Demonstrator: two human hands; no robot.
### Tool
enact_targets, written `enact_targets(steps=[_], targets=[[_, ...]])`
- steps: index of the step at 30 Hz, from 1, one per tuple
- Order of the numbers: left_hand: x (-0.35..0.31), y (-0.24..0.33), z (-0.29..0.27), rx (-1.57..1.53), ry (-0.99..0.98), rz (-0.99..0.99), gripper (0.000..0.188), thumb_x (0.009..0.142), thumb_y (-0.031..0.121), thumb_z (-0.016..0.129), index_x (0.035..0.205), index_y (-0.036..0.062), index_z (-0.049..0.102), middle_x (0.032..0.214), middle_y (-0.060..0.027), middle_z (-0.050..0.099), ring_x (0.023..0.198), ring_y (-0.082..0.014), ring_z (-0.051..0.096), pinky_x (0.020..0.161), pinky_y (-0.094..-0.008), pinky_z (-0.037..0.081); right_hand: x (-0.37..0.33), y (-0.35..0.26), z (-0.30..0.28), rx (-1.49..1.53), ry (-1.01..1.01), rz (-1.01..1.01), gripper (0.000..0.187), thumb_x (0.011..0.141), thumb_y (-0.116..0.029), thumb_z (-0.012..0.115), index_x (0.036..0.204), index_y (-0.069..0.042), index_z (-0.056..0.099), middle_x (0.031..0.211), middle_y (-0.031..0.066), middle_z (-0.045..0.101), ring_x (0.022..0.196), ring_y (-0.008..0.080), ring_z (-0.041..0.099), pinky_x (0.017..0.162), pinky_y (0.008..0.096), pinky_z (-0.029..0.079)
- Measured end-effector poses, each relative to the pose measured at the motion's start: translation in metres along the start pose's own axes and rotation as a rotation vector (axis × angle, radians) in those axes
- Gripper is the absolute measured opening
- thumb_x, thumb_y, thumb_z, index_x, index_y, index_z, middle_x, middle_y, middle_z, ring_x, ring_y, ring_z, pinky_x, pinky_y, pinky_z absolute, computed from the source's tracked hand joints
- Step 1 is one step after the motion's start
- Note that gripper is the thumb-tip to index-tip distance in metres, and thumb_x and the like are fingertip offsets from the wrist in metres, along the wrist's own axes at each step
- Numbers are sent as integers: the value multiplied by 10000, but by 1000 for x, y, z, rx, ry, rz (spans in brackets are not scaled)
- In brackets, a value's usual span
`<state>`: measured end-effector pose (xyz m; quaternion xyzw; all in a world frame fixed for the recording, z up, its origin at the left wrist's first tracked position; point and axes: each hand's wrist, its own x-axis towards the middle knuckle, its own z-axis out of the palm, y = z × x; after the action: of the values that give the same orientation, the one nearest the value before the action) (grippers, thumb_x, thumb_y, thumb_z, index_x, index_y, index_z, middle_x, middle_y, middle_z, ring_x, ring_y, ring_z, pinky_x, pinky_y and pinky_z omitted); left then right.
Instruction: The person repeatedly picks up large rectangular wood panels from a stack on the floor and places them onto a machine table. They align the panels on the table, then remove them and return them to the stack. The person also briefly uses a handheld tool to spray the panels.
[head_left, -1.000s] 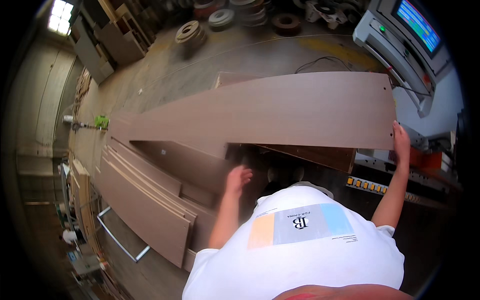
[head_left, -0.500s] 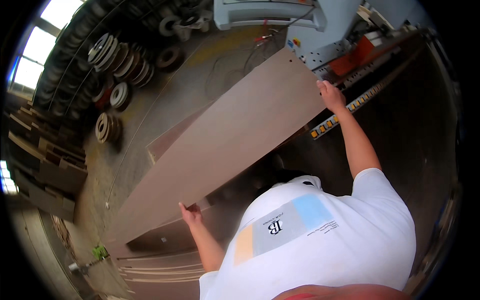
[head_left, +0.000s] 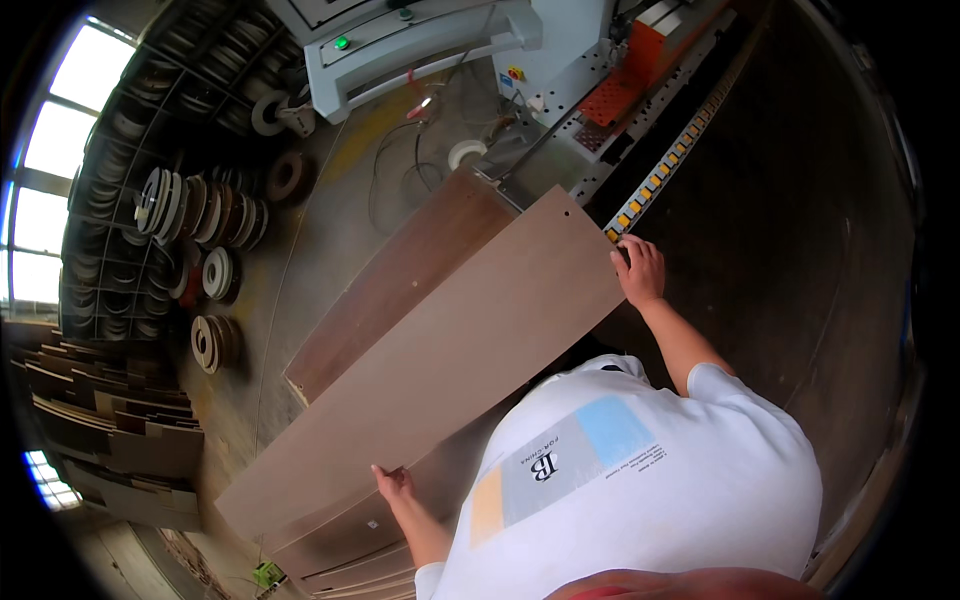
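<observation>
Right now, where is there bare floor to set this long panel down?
Bare concrete floor lies between the darker board and the reels. Crowded: cables near the machine, stacked panels at left. Both hands, left hand and right hand, grip the long panel.

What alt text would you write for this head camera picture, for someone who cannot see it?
Seen from above, a person in a white T-shirt holds a long brown board by its near edge, left hand at one end, right hand at the other. A darker board lies behind it, beside a grey machine. Rolls of edge tape fill racks on the left.
</observation>
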<state>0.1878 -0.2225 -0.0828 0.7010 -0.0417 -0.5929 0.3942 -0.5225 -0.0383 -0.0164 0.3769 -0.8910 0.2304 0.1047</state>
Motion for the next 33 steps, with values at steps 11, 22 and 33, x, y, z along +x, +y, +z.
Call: enact_targets(steps=[11, 22, 33], targets=[[-86, -68, 120, 209, -85, 4, 398, 1007, 525, 522, 1175, 170, 588, 1077, -43, 659, 883, -193, 615, 713, -326, 511, 89, 107, 21, -112, 145, 71, 248, 888, -390, 693, 941, -160, 616, 1076, 19, 631, 1015, 283, 585, 889, 446, 448], [-129, -143, 223, 283, -301, -154, 261, 1002, 424, 587, 1025, 165, 599, 1004, 7, 627, 1006, -191, 650, 802, -361, 493, 165, 155, 53, -331, 267, 366, 341, 880, -457, 680, 1058, -171, 630, 1172, 1, 641, 1062, 275, 614, 890, 455, 485], [-130, -123, 209, 400, -480, -178, 438, 1030, 495, 475, 1170, 98, 597, 1067, -94, 672, 1021, -261, 649, 821, -413, 533, 42, -1, 17, 265, -657, 686, 640, 821, -710, 589, 794, -83, 714, 811, 139, 714, 831, 351, 695, 728, 449, 522]])
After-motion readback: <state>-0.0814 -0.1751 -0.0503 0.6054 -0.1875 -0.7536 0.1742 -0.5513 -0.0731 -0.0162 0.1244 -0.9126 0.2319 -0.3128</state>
